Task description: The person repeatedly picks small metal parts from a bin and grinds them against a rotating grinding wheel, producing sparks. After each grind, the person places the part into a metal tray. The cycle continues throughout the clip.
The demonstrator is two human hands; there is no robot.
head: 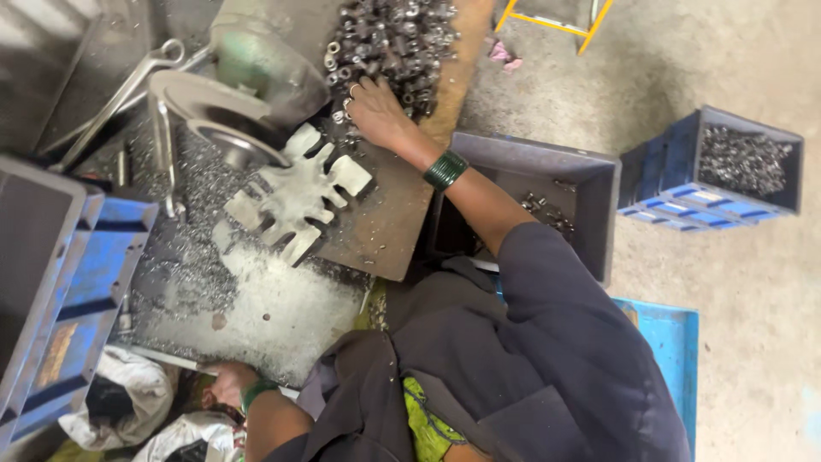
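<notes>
My right hand [376, 111], with green bangles on the wrist, lies palm down at the edge of a pile of small metal nuts [393, 38]. Its fingers are spread and touch the nuts; I cannot see one held. The pile sits on a brown metal plate [389, 222]. Left of the hand lies a pale, toothed metal piece [295, 192], below a machine with a round disc [227, 115]. My left hand [227, 381], low at the left, is closed around the end of a pale rod [162, 357].
A grey crate [590, 184] holding a few small parts stands under my right forearm. A blue crate [663, 175] full of metal parts stands on the concrete floor at right. Stacked blue crates [85, 282] at left, metal shavings [184, 257], white sacks [128, 398], yellow frame [556, 24].
</notes>
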